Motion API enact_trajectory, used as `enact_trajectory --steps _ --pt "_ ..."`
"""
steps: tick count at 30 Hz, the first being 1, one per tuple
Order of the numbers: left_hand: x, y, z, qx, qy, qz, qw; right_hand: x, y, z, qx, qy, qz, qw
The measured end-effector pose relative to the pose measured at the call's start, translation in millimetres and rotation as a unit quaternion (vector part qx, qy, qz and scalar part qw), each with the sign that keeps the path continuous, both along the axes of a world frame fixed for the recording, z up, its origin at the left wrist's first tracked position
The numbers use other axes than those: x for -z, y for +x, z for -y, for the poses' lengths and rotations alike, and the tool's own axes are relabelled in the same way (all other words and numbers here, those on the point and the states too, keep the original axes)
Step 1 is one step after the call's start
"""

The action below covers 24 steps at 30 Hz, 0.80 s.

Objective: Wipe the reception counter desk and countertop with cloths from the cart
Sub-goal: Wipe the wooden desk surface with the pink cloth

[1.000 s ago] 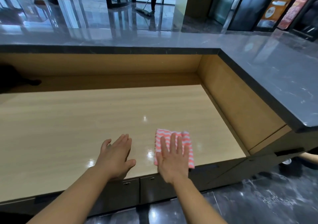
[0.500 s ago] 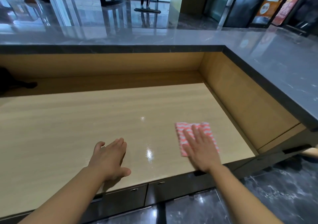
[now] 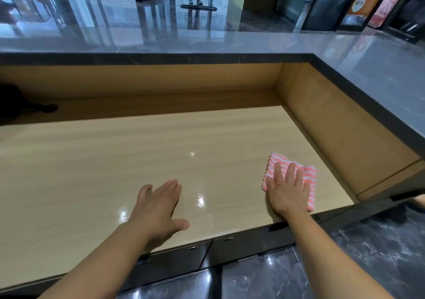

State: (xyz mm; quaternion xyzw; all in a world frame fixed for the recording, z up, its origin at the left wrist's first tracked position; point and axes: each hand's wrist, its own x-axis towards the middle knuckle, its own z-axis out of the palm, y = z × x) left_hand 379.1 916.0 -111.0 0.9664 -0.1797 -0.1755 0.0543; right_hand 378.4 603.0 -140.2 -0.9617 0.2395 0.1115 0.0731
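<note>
A folded pink-and-white striped cloth [image 3: 305, 173] lies on the light wooden desk [image 3: 138, 160], near its front right corner. My right hand [image 3: 288, 190] presses flat on the cloth with straight, spread fingers and covers its lower left part. My left hand [image 3: 158, 209] rests flat on the bare desk near the front edge, left of the cloth, holding nothing. A raised dark grey stone countertop [image 3: 379, 73] runs along the back and down the right side of the desk.
A wooden wall [image 3: 333, 137] closes the desk on the right, close to the cloth. A dark object [image 3: 20, 105] sits at the far left back of the desk. Dark drawer fronts [image 3: 174, 259] lie below the desk edge. In the lobby beyond, a person pushes a mop [image 3: 197, 6].
My right hand has slid the cloth to the right along the front of the desk, toward the right wall. My left hand has stayed in place on the desk.
</note>
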Motion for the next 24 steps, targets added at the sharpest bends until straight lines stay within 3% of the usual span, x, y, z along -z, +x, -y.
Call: enact_trajectory --steps 4,10,13,18,24 --pt "10 -6 -41 -0.035 -0.049 0.022 0.998 5 -18 -83 -0.045 -0.001 0.041 0.998" --pt "0 -9 -90 -0.057 -0.002 -0.007 0.998 11 -38 -212 -0.158 0.027 0.089 0.983" --pt "-7 -8 -94 -0.041 0.035 -0.034 0.998 16 -50 -249 -0.294 0.005 0.043 0.955" --pt "-13 -1 -87 -0.017 0.096 -0.039 0.995 13 -47 -207 -0.377 -0.015 0.078 0.923" --pt "-14 0 -82 -0.005 0.115 -0.022 0.993 11 -28 -87 -0.27 -0.04 0.023 0.962"
